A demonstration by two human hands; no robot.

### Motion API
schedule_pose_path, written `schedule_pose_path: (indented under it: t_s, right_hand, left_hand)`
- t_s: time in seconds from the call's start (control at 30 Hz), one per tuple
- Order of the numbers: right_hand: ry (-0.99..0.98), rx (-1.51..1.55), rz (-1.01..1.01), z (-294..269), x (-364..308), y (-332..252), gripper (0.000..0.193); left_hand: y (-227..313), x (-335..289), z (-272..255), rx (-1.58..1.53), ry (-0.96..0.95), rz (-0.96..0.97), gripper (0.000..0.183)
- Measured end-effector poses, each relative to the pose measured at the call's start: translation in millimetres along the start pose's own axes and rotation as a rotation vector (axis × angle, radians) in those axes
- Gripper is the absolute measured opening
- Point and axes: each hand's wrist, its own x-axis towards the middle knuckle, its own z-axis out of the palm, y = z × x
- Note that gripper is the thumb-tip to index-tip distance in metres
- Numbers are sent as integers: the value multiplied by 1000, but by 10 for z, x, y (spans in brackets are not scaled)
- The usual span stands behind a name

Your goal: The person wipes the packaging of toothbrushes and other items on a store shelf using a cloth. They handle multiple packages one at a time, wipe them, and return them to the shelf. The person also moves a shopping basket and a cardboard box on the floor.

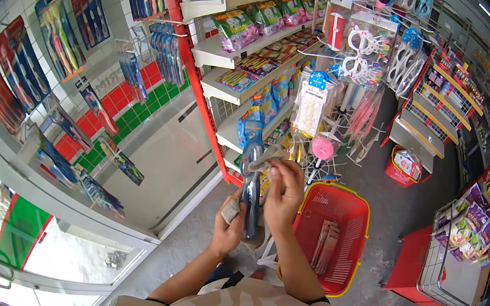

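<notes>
Holding a blister pack of blue toothbrushes [252,182] in front of the chest, the person stands between a wall of hanging goods on the left and a red shopping basket [359,217] on the floor to the right. The left hand [227,228] is clenched around the lower part of the pack, with what looks like a small folded slip of paper pressed under the thumb. The right hand [282,198] sits just right of the pack, its fingertips pinching a small pale tag or cloth near the pack's upper half; exactly what that piece is cannot be told.

As a judgement of progress: the basket already has a couple of flat brownish packets [324,245] lying in it, so some picking looks done, while the toothbrush pack is not yet in the basket and is being handled or checked in the hands.

The pack's long axis runs near to far, almost upright in the view, with its top end pointing away toward the far shelves [223,57] and its bottom end down by the left palm. More toothbrush packs [62,36] hang on the wall at far left.
</notes>
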Motion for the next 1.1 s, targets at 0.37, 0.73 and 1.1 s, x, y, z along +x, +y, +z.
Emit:
schedule_pose_path:
  t_s: [0.37, 0.73, 1.1]
  right_hand:
    - [-382, 67, 56, -198, -296, -152, 16]
    - [-476, 687, 674, -195, 222, -14, 33]
    - [-336, 445, 658, -32, -113, 172, 22]
  left_hand:
    - [59, 291, -156, -534, 255, -334, 18]
    - [-26, 8, -99, -266, -84, -326, 14]
    - [32, 261, -86, -418, 93, -215, 41]
